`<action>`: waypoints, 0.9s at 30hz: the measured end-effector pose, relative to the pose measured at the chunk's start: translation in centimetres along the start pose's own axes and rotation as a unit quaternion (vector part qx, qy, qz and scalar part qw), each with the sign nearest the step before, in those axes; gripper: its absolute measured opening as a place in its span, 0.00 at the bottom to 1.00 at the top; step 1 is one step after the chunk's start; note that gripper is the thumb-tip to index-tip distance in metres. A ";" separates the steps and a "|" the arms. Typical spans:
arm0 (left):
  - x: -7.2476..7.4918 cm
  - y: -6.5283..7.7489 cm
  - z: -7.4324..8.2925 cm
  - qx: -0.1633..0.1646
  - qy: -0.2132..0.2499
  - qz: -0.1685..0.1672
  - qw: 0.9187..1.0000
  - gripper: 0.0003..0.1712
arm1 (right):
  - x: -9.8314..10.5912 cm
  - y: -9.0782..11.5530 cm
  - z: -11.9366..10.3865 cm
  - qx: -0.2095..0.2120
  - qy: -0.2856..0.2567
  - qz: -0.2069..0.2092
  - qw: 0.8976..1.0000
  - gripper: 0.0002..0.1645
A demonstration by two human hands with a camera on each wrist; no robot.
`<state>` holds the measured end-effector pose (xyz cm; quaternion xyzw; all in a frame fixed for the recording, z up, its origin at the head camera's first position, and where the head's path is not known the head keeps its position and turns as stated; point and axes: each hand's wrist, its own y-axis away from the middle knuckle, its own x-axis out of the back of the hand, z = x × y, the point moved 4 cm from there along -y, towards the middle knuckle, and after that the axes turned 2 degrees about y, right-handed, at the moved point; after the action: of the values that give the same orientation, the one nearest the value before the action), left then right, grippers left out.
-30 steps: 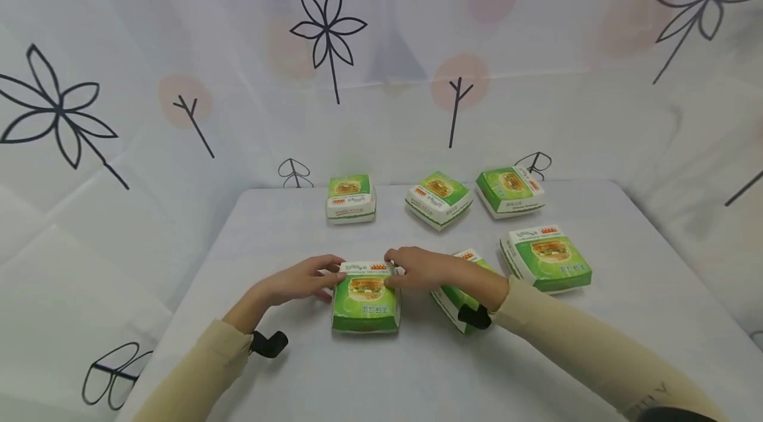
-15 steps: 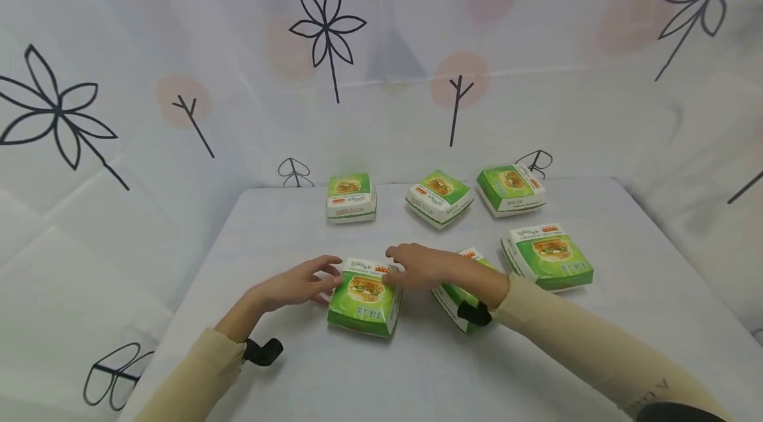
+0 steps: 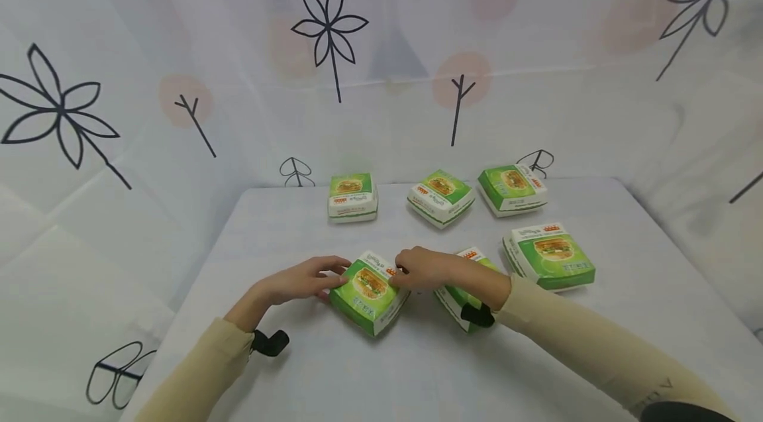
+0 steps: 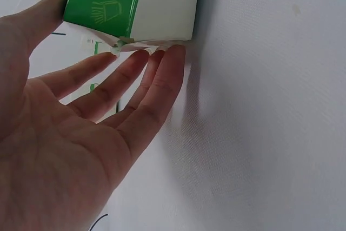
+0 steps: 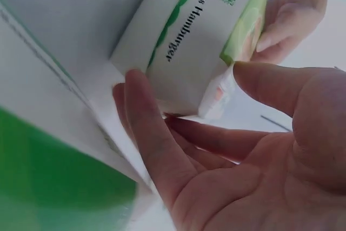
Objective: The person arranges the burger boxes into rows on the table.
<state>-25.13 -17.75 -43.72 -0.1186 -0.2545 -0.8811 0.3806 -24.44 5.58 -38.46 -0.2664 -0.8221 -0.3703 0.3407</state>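
A green-and-white hamburger box [image 3: 365, 289], with a burger printed on its lid, sits turned at an angle on the white table between both hands. My left hand [image 3: 303, 278] holds its left corner, thumb at the lid's edge and fingers against the side, as the left wrist view shows. On the opposite side, my right hand [image 3: 424, 268] grips the box [image 5: 189, 36] with the thumb on the lid's edge and the fingertips along the white wall. Beneath the right wrist lies a second hamburger box [image 3: 454, 308], partly hidden by the forearm.
Three similar boxes stand along the back: one at left [image 3: 353, 209], a tilted middle box [image 3: 440, 203] and a right box [image 3: 512, 191]. Another box [image 3: 554, 258] lies at the right. A patterned white cloth [image 3: 381, 124] hangs behind the table [image 3: 286, 382].
Between my hands the hamburger box has turned clockwise, from square-on to diagonal. Both hands have stayed at its sides with small shifts; the other boxes lie as before.
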 end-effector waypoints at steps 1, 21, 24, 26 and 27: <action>0.0 -0.1 0.0 0.000 0.000 0.001 1.000 0.27 | 0.1 0.1 0.0 -0.003 -0.003 -0.001 1.000 0.13; 1.0 -0.1 -0.8 -0.010 0.001 0.009 1.000 0.25 | 0.2 -0.2 -0.4 0.001 0.008 -0.012 1.000 0.14; 1.1 0.0 -0.9 0.001 0.003 0.016 1.000 0.27 | 0.8 0.0 -0.7 -0.010 0.024 -0.001 1.000 0.16; 1.1 0.4 -1.0 0.013 0.007 0.022 1.000 0.29 | 1.3 -0.1 -0.8 -0.011 0.035 0.008 0.999 0.21; 1.1 0.7 -1.1 0.020 0.010 0.025 0.999 0.30 | 1.5 -0.1 -0.9 -0.010 0.041 0.012 0.999 0.25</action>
<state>-25.38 -19.41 -43.97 -0.1089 -0.2650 -0.8674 0.4068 -25.14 5.04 -36.96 -0.2639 -0.8002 -0.3854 0.3761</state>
